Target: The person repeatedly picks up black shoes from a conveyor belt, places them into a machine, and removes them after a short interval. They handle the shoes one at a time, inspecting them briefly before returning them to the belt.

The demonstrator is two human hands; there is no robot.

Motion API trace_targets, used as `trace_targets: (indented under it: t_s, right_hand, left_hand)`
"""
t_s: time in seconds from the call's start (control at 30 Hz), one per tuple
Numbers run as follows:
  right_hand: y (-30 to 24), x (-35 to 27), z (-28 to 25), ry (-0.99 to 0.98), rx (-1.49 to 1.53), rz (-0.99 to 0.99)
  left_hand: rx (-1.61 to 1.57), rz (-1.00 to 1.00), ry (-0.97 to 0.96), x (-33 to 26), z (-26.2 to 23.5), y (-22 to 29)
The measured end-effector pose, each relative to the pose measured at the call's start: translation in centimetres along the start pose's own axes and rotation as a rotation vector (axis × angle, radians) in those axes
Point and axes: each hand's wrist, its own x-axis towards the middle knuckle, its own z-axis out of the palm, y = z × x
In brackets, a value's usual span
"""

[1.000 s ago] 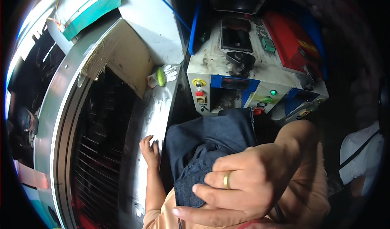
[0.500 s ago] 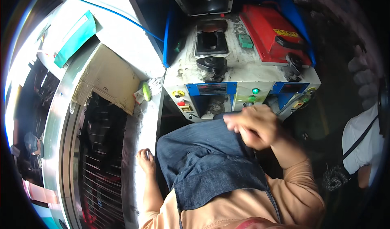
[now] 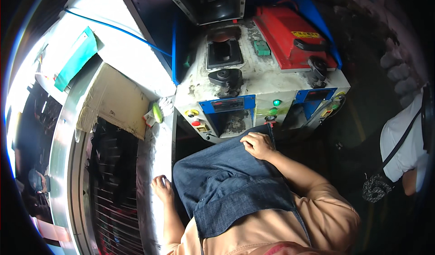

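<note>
My right hand rests on the dark blue denim apron over my lap, its fingers curled in and nothing visible in them. To the left, my left hand lies on the pale metal ledge beside the conveyor. Its fingers are slightly bent and apart, with no object in them. Beyond my knees stands a white and blue machine with a green lamp lit and a red button on its front. Its left black-rimmed opening is uncovered, under a raised dark lid. A red cover lies over the right side.
A cardboard sheet stands over the wire-rack conveyor at left. A green and white bundle lies on the ledge's far end. A green block sits on the machine top. Another person in white is at the right.
My right hand has come down from above my lap onto the apron and curled. My left hand stays on the ledge. The view has shifted slightly, moving the machine left in the picture.
</note>
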Motion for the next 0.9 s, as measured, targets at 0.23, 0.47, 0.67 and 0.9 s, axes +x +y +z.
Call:
trace_targets:
  t_s: [0.23,0.47,0.67,0.9]
  right_hand:
    - [-0.5,0.2,-0.1,-0.023,-0.029,0.009]
    - [-0.8,0.6,-0.1,-0.010,-0.031,0.010]
    - [-0.7,0.6,-0.1,0.006,-0.032,0.003]
    - [-1.5,0.8,0.0,-0.090,-0.040,0.084]
  left_hand:
    - [0.025,0.008,0.020,0.1,-0.2,0.2]
    - [-0.018,-0.011,0.006,0.3,-0.4,0.5]
    - [-0.018,-0.019,-0.009,0.3,-0.4,0.4]
    - [-0.099,-0.160,0.021,0.0,1.4,-1.2]
